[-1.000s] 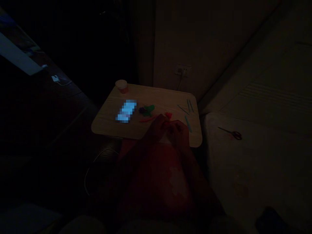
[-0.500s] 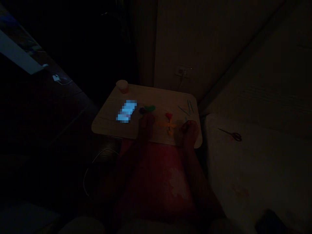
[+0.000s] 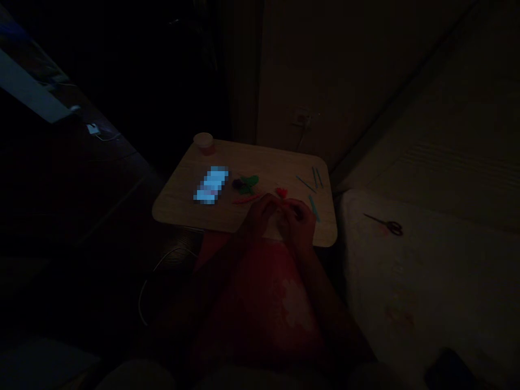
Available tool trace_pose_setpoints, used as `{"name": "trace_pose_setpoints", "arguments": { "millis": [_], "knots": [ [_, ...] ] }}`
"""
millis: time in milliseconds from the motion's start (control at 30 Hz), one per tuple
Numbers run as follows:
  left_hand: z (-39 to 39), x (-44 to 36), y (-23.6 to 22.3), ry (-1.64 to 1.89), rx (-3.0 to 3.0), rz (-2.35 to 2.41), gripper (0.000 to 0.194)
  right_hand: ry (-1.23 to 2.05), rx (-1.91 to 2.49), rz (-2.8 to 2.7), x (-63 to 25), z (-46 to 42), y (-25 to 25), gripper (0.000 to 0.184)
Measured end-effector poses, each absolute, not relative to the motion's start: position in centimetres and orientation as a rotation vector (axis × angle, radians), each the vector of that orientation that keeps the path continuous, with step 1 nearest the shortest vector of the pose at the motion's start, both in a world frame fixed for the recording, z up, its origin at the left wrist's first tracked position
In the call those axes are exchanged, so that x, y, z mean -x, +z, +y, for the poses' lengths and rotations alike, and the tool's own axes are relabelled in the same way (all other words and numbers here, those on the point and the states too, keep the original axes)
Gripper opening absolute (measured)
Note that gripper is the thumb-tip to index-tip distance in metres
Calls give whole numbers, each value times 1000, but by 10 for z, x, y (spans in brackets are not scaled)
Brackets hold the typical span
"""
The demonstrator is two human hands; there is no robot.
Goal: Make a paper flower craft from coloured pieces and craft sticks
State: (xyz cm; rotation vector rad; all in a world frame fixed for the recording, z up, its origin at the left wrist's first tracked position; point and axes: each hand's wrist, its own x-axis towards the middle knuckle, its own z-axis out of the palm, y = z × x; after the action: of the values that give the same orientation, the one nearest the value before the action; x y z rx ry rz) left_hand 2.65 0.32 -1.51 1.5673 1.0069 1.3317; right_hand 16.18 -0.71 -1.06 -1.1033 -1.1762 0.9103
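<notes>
My left hand (image 3: 262,210) and my right hand (image 3: 299,218) meet over the near middle of the small wooden table (image 3: 179,208). Their fingers are bent and pinched together, over the spot where an orange, cross-shaped clay-like figure showed before. What lies between the fingertips is mostly hidden in the dark. Just beyond them the red tip piece (image 3: 281,192) of that figure shows. Left of my hands lie a thin red strip (image 3: 245,200), green leaf-shaped pieces (image 3: 249,183) and a dark purple lump (image 3: 238,184). A flat teal tool (image 3: 313,208) rests beside my right hand.
A glowing, blurred-out phone (image 3: 211,185) lies on the table's left part, a small tub (image 3: 203,143) at the back left corner. Several thin teal sticks (image 3: 306,184) are at the right. Scissors (image 3: 385,223) lie on the pale bedding (image 3: 439,271). The room is very dark.
Both hands have come inward and together over the orange figure, covering it. The red strip, more of the green pieces and the flat teal tool are now uncovered.
</notes>
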Motion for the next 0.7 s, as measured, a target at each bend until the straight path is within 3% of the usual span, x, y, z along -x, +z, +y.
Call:
{"name": "trace_pose_setpoints", "arguments": {
  "millis": [167, 367, 700],
  "knots": [
    [6, -27, -19, 1248, -1449, 988, 42, 906, 1046, -1266, -164, -10, -14, 19],
    [10, -30, -23, 1185, -1230, 881, 45, 569, 1025, -1592, -174, -8, -13, 3],
    [3, -30, -14, 1204, -1288, 901, 52, 534, 1008, -1636, -168, -10, -9, 12]
  ]
}}
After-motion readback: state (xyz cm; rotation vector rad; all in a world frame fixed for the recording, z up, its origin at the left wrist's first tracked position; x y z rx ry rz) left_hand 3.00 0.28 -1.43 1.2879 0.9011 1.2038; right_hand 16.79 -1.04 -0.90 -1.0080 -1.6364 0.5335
